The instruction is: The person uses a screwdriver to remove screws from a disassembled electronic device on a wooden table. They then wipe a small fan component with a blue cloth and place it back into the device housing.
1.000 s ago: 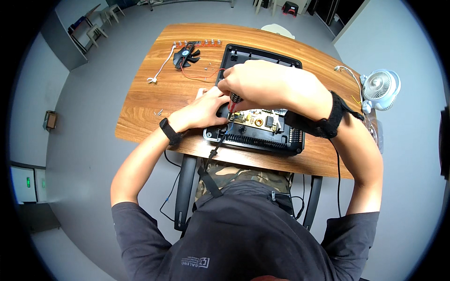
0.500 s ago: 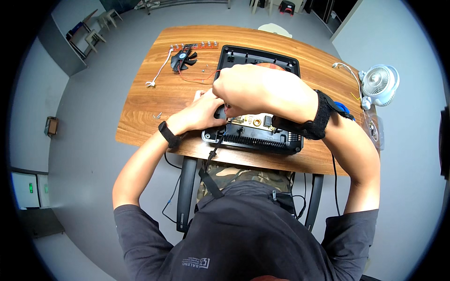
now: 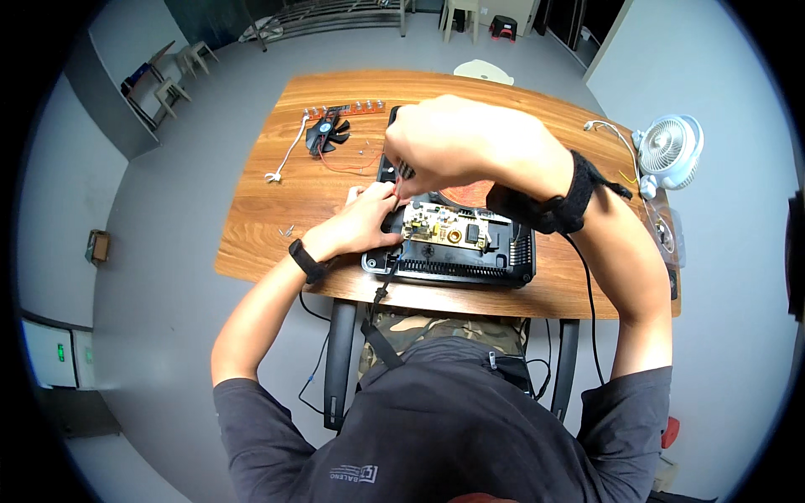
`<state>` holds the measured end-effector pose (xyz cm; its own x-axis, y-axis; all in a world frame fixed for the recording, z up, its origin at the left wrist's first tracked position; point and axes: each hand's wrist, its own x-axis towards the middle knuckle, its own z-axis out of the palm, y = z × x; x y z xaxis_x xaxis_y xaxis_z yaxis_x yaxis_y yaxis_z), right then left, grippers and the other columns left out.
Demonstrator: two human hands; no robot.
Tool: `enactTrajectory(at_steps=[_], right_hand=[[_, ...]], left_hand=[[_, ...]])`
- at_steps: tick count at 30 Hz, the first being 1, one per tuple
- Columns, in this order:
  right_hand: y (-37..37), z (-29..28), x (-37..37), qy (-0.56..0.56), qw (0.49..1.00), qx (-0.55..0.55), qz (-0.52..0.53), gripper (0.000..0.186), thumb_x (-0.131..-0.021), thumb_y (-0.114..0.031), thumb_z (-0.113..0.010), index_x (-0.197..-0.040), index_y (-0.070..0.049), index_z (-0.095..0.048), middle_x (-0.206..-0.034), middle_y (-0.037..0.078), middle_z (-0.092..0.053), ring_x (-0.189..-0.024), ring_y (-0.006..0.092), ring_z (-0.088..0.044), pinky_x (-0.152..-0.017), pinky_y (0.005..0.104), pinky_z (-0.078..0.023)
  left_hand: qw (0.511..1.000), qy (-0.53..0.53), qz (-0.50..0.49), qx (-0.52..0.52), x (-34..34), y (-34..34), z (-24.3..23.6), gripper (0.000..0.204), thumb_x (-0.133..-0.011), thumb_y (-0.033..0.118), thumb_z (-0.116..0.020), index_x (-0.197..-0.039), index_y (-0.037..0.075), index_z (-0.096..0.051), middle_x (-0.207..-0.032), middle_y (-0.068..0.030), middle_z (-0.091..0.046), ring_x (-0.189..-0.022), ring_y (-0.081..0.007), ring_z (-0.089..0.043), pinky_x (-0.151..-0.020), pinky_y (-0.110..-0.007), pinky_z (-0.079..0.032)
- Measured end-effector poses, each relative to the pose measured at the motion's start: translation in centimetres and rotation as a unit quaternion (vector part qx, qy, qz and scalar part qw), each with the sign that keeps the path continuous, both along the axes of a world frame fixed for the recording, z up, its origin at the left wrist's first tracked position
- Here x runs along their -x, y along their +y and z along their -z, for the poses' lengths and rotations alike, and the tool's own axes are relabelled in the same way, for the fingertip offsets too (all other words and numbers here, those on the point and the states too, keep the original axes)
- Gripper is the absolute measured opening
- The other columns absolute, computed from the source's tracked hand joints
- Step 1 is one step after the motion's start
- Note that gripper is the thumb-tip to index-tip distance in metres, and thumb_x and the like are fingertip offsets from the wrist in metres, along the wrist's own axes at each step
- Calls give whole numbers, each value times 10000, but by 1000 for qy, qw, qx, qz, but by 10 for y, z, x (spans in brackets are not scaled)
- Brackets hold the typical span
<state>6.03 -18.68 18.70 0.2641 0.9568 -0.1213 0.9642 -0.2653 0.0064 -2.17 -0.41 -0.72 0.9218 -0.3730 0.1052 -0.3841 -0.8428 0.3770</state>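
One left hand (image 3: 362,221), half-open, touches the black casing (image 3: 457,263) left of the circuit board (image 3: 443,228), the right hand (image 3: 426,141) curled around a screwdriver (image 3: 406,170).

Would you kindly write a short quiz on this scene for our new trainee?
1. Which hand holds the screwdriver?
2. True or false: the circuit board lies exposed inside the black housing.
3. Fill in: the small black fan lies on the table, to the ____ of the housing in the picture.

Key: 1. The right hand. 2. True. 3. Left.
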Motion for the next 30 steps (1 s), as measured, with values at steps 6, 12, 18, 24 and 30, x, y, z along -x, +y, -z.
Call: enactTrajectory(at_steps=[6, 12, 18, 24, 30], right_hand=[[-51, 0, -41, -31, 993, -95, 61, 428, -908, -465, -750, -1002, -47, -767, -728, 148, -716, -725, 343, -717, -687, 437, -570], [-157, 32, -84, 10, 957, -155, 244, 401, -972, -368, -699, -1052, 23, -737, -847, 222, -723, -806, 386, -702, -746, 441, -550], [-234, 85, -112, -28, 923, -167, 347, 425, -999, -364, -656, -1069, 51, -715, -887, 287, -713, -881, 453, -698, -784, 499, -554], [-247, 135, -105, -25, 907, -151, 393, 423, -1040, -341, -590, -1088, 75, -650, -1044, 319, -680, -996, 497, -660, -854, 546, -543], [-245, 164, -89, -37, 890, -206, 405, 390, -1026, -301, -607, -1094, 82, -623, -1055, 334, -663, -1013, 506, -644, -886, 555, -527]], left_hand=[[999, 35, 2, -3, 0, 4, 0, 699, -793, 319, -810, -1400, 51, -589, -1344, -130, -548, -1319, -291, -490, -1114, -445, -329], [999, 43, 6, 0, -2, 4, 0, 694, -796, 315, -821, -1396, 63, -581, -1337, -126, -542, -1311, -297, -491, -1112, -449, -329], [999, 45, 13, -21, -3, 2, -2, 702, -803, 312, -825, -1408, 69, -563, -1349, -121, -527, -1315, -294, -480, -1126, -455, -318], [1000, 29, 4, -8, -1, 4, 3, 665, -799, 312, -825, -1362, 61, -575, -1332, -120, -546, -1325, -289, -478, -1116, -484, -317], [999, 33, 9, 2, -1, 1, -1, 672, -793, 304, -823, -1362, 51, -571, -1335, -125, -549, -1329, -294, -475, -1121, -486, -314]])
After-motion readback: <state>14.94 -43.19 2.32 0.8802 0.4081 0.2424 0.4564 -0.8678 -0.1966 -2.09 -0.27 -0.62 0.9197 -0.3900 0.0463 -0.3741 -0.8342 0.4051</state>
